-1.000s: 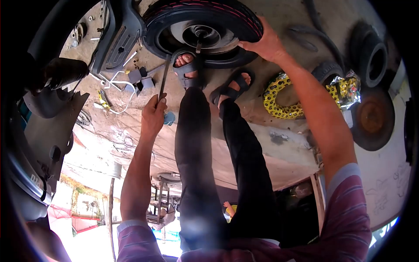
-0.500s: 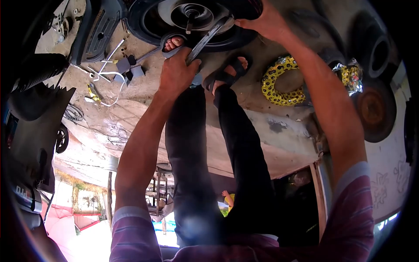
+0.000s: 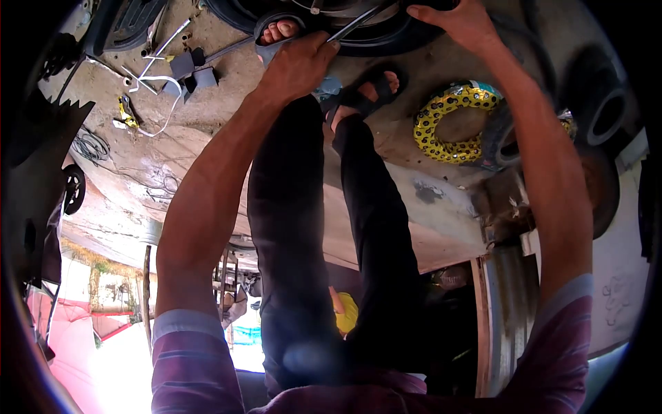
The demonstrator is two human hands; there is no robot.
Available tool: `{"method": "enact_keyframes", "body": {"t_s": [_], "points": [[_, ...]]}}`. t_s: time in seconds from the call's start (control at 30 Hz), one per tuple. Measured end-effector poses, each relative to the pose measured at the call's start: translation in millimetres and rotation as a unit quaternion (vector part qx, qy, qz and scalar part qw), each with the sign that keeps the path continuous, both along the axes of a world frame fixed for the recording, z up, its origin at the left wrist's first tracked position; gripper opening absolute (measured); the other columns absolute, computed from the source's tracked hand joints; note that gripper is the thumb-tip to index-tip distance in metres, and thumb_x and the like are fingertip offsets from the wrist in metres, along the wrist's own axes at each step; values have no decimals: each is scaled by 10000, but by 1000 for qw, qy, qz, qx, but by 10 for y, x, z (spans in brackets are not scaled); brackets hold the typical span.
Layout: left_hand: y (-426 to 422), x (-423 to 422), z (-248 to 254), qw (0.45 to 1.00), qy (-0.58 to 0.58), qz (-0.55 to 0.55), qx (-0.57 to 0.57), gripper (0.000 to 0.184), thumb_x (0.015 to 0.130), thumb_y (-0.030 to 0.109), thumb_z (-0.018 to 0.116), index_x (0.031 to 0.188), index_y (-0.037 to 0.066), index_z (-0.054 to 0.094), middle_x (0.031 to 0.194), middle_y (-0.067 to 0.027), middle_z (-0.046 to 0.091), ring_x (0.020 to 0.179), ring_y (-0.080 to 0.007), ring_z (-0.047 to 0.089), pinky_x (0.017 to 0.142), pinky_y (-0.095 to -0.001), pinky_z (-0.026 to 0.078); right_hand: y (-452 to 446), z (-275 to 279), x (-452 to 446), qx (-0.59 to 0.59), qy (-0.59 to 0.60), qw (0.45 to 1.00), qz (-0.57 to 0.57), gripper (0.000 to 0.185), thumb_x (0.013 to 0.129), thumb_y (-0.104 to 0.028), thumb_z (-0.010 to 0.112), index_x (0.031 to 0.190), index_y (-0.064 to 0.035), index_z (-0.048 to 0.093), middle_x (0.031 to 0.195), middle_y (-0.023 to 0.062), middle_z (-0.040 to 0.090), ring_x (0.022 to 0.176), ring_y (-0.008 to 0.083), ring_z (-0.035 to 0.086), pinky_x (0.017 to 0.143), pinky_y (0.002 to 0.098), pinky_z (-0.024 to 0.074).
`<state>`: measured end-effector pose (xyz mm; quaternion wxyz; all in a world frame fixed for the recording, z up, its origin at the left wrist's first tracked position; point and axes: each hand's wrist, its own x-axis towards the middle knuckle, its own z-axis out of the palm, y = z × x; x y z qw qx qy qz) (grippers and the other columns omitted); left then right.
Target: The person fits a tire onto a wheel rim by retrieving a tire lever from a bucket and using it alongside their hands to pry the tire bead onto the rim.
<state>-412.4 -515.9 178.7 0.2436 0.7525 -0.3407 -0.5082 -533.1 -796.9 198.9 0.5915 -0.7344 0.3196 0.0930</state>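
A black tyre (image 3: pixel 389 43) on a wheel lies at the top edge, partly cut off by the frame. My left hand (image 3: pixel 298 67) is closed around a metal bar (image 3: pixel 357 22), which slants up to the right across the wheel. At the tyre's right side is my right hand (image 3: pixel 460 26), its thumb over the near edge and its fingers partly cut off at the top. My sandalled left foot (image 3: pixel 279 31) rests against the wheel, while my right foot (image 3: pixel 372 93) stands on the ground just below it.
A ring in yellow patterned wrapping (image 3: pixel 429 143) lies right of my feet, near dark tyres (image 3: pixel 607 114). To the left are a white strap, a cross-shaped metal tool (image 3: pixel 153 67), dark flat pieces (image 3: pixel 189 63) and coiled wire (image 3: pixel 89 145). Behind me, a person in yellow (image 3: pixel 347 314) is partly visible.
My left hand has moved up and right, bringing the bar onto the wheel. The view has shifted, so the wheel sits higher and is more cut off. My right hand stays at the tyre's side.
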Motion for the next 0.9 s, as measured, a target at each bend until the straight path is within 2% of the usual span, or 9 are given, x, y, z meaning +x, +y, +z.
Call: {"method": "enact_keyframes", "body": {"t_s": [0.07, 0.17, 0.33, 0.53, 0.63, 0.67, 0.77, 0.8, 0.9], "points": [[19, -34, -113, 997, -44, -15, -68, 229, 1031, 259, 555, 1018, 59, 664, 977, -127, 667, 868, -357, 676, 713, -452, 551, -9, 65, 20, -41, 44, 998, 16, 913, 733, -245, 934, 1463, 12, 450, 1413, 134, 601, 1309, 225, 530, 1134, 378, 398], [70, -93, -217, 984, -103, -38, -140, 216, 1027, 247, 565, 1041, 66, 682, 971, -104, 657, 859, -332, 679, 706, -439, 559, -14, 55, 19, -24, 11, 999, 25, 941, 730, -299, 940, 1471, 4, 447, 1421, 138, 598, 1320, 231, 529, 1132, 381, 399], [-60, -41, -101, 992, -97, -64, -53, 216, 1027, 218, 560, 1091, 66, 700, 923, -86, 626, 826, -300, 677, 697, -438, 558, 5, 83, 36, -12, 37, 999, 15, 916, 741, -345, 937, 1451, 3, 475, 1406, 142, 613, 1309, 239, 547, 1112, 388, 422], [8, -36, -432, 950, -221, -131, -178, 210, 1028, 243, 579, 1094, 84, 700, 927, -85, 636, 810, -314, 680, 670, -449, 546, -12, 101, 69, -25, 42, 998, 27, 886, 730, -342, 928, 1425, 4, 500, 1379, 154, 627, 1283, 249, 569, 1087, 389, 442], [-20, 38, -471, 965, -189, -86, -159, 198, 1021, 238, 594, 1115, 105, 708, 961, -73, 652, 796, -303, 690, 647, -430, 548, -18, 111, 79, -32, 49, 998, 33, 878, 724, -335, 924, 1418, 4, 505, 1370, 158, 631, 1276, 253, 575, 1080, 389, 447], [-73, 91, -352, 981, -145, -105, -77, 199, 1024, 234, 595, 1143, 124, 709, 993, -68, 666, 796, -298, 701, 643, -412, 548, -26, 113, 76, -34, 52, 997, 35, 876, 722, -332, 922, 1416, 4, 507, 1367, 160, 632, 1273, 254, 577, 1077, 389, 448], [-94, 86, -415, 983, -132, -89, -91, 209, 1027, 244, 596, 1165, 134, 708, 991, -67, 665, 810, -292, 704, 646, -403, 549, -34, 125, 65, -36, 61, 997, 39, 868, 716, -325, 918, 1409, 4, 512, 1358, 164, 635, 1266, 258, 582, 1070, 389, 453], [-93, 85, -460, 979, -148, -95, -106, 217, 1034, 295, 595, 1111, 120, 697, 943, -98, 680, 822, -323, 702, 669, -424, 544, -36, 131, 75, -36, 64, 996, 41, 866, 714, -323, 917, 1407, 4, 514, 1355, 166, 637, 1263, 259, 584, 1067, 389, 454], [-93, 31, -571, 996, -68, -31, -47, 261, 1034, 354, 592, 1050, 106, 672, 863, -136, 684, 825, -372, 690, 700, -459, 535, -34, 150, 72, -39, 72, 996, 42, 858, 708, -316, 912, 1401, 4, 519, 1347, 170, 640, 1256, 263, 590, 1060, 390, 459]]}}
